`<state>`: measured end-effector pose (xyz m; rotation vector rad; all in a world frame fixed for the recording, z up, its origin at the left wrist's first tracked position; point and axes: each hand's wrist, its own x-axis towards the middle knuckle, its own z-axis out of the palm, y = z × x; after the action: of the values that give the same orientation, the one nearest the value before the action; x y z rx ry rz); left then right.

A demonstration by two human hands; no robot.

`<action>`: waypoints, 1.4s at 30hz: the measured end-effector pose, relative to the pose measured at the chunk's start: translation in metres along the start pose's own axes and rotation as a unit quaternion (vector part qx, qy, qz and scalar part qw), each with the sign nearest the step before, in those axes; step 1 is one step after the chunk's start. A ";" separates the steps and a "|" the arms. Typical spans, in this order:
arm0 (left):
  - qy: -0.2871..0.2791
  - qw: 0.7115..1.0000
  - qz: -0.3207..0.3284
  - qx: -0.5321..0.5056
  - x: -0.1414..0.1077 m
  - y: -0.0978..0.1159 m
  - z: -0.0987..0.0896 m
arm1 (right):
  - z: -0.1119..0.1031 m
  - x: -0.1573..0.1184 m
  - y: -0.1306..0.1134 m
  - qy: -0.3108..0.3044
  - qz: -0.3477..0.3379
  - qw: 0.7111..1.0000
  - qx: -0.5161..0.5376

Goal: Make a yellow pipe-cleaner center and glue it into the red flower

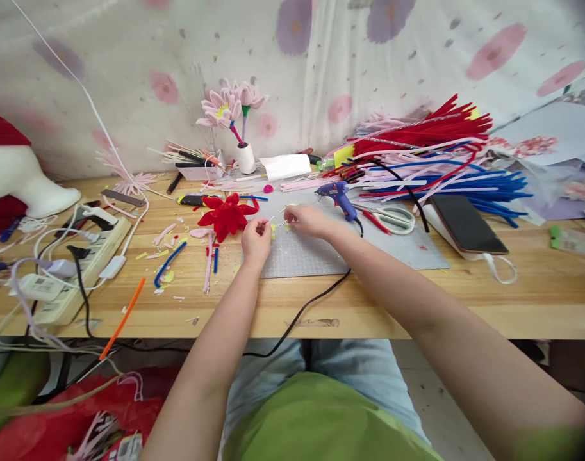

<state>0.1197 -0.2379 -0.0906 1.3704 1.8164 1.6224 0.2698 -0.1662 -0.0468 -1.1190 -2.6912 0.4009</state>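
Over the left part of the grey cutting mat [311, 256], my left hand [256, 242] is closed in a pinch on a thin pale strand. Close by on its right, my right hand [307, 220] has its fingertips pinched together, with a similar thin pale strand at their tips. Whether it is one piece is too small to tell. A red fuzzy flower [227, 216] lies just left of my left hand. Small yellow scraps [273, 232] lie on the mat between the hands. Behind my right wrist rests a purple glue gun [339, 197], its black cord running to the table's front edge.
Scissors [393, 219] and a phone [468, 223] lie at the right. Bundles of red, pink and blue pipe cleaners [484, 186] fill the back right. A white vase [245, 158] holds pink flowers. A power strip [83, 272] with tangled cables stands left.
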 end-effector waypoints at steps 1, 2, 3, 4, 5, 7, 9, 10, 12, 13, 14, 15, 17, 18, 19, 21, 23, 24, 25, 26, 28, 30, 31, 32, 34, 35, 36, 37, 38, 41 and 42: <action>-0.001 1.000 -0.002 0.003 0.000 0.000 0.000 | 0.002 0.004 -0.001 -0.016 -0.004 1.000 -0.018; -0.003 1.000 -0.003 0.004 0.000 0.001 -0.001 | 0.003 0.007 -0.003 -0.032 -0.004 0.999 -0.032; -0.004 1.000 -0.003 0.004 0.000 0.001 -0.001 | 0.003 0.009 -0.004 -0.046 0.000 0.998 -0.042; -0.006 1.000 -0.002 0.003 0.000 0.001 -0.001 | 0.002 0.010 -0.005 -0.059 0.006 0.997 -0.048; -0.007 1.000 -0.001 0.002 0.000 0.000 -0.001 | 0.001 0.011 -0.005 -0.070 0.010 0.996 -0.050; -0.007 1.000 0.002 0.001 0.001 -0.001 0.000 | -0.001 0.009 -0.006 -0.074 0.014 0.996 -0.044; -0.006 1.000 0.003 0.001 0.001 -0.001 0.000 | -0.002 0.005 -0.005 -0.051 0.020 0.998 -0.013; -0.007 1.000 0.004 0.002 0.000 -0.001 0.000 | -0.002 0.003 -0.004 -0.032 0.025 0.999 0.015; -0.012 1.000 0.008 0.004 -0.001 0.000 0.000 | 0.000 -0.003 -0.002 0.009 0.045 0.995 0.092; -0.016 1.000 0.011 0.008 -0.001 0.001 0.000 | 0.002 -0.006 -0.001 0.028 0.058 0.988 0.140; -0.020 1.000 0.015 0.014 -0.002 0.002 0.001 | 0.004 -0.009 -0.001 0.045 0.076 0.977 0.195; -0.024 0.999 0.020 0.021 -0.004 0.003 0.002 | 0.007 -0.012 -0.001 0.062 0.099 0.959 0.258; -0.029 0.998 0.034 0.040 -0.006 0.006 0.003 | 0.013 -0.017 -0.003 0.087 0.149 0.900 0.399; -0.030 0.997 0.044 0.050 -0.007 0.007 0.004 | 0.016 -0.019 -0.005 0.097 0.171 0.861 0.469; -0.031 0.996 0.054 0.059 -0.008 0.009 0.005 | 0.018 -0.020 -0.007 0.104 0.189 0.819 0.532; -0.031 0.994 0.072 0.075 -0.010 0.010 0.005 | 0.021 -0.023 -0.012 0.108 0.212 0.741 0.628; -0.030 0.992 0.083 0.089 -0.012 0.012 0.005 | 0.022 -0.025 -0.017 0.110 0.231 0.685 0.682; -0.029 0.991 0.087 0.094 -0.013 0.013 0.005 | 0.022 -0.026 -0.019 0.111 0.238 0.667 0.698; -0.028 0.991 0.092 0.098 -0.013 0.013 0.005 | 0.022 -0.026 -0.021 0.113 0.240 0.653 0.709; -0.029 0.990 0.098 0.100 -0.014 0.014 0.005 | 0.022 -0.027 -0.022 0.115 0.240 0.644 0.717; -0.034 0.988 0.111 0.104 -0.015 0.015 0.006 | 0.021 -0.027 -0.024 0.119 0.239 0.632 0.727; -0.038 0.986 0.121 0.108 -0.016 0.017 0.007 | 0.020 -0.026 -0.025 0.122 0.243 0.629 0.728; -0.040 0.985 0.123 0.111 -0.016 0.018 0.007 | 0.020 -0.026 -0.025 0.124 0.247 0.628 0.728; -0.041 0.985 0.122 0.113 -0.017 0.019 0.007 | 0.020 -0.026 -0.025 0.123 0.249 0.627 0.728; -0.042 0.985 0.121 0.117 -0.017 0.020 0.008 | 0.020 -0.026 -0.025 0.117 0.248 0.622 0.734; -0.042 0.985 0.122 0.117 -0.017 0.021 0.008 | 0.020 -0.026 -0.025 0.113 0.246 0.617 0.739; -0.042 0.985 0.123 0.118 -0.017 0.021 0.008 | 0.020 -0.026 -0.025 0.109 0.243 0.612 0.744; -0.041 0.984 0.125 0.118 -0.017 0.021 0.008 | 0.020 -0.025 -0.024 0.107 0.242 0.607 0.750; -0.042 0.984 0.127 0.119 -0.017 0.020 0.008 | 0.021 -0.025 -0.024 0.106 0.241 0.601 0.755; -0.046 0.983 0.130 0.123 -0.017 0.019 0.008 | 0.022 -0.024 -0.023 0.108 0.243 0.585 0.767; -0.047 0.983 0.130 0.124 -0.017 0.018 0.008 | 0.023 -0.024 -0.022 0.108 0.244 0.581 0.769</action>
<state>0.1414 -0.2494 -0.0821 1.8279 1.8988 1.4553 0.2651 -0.2020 -0.0630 -0.9538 -0.8075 1.9159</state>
